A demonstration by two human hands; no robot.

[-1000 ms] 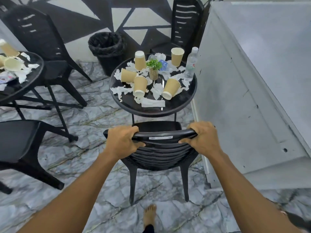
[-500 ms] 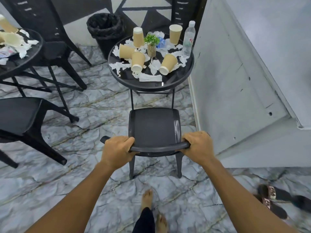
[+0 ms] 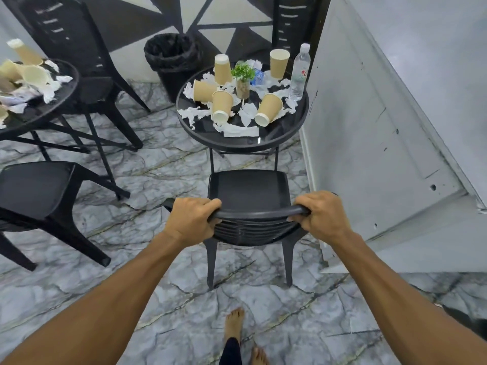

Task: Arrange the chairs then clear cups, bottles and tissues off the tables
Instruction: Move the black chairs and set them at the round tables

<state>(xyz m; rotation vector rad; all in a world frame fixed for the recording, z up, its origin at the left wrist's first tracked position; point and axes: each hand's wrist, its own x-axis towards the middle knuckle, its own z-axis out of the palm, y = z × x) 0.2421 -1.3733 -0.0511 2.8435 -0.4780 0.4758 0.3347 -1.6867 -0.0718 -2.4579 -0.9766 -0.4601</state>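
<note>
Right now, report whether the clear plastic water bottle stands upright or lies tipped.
Upright: the clear plastic water bottle stands on its base on the round black table.

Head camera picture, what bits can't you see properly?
All in the head view:
Left table: cut off by the left edge.
Far chair: top cropped by the upper edge, seat hidden behind the round table.
Bottle label: too small to read.
Left hand and right hand: fingers partly hidden round the near chair's top rail.
</note>
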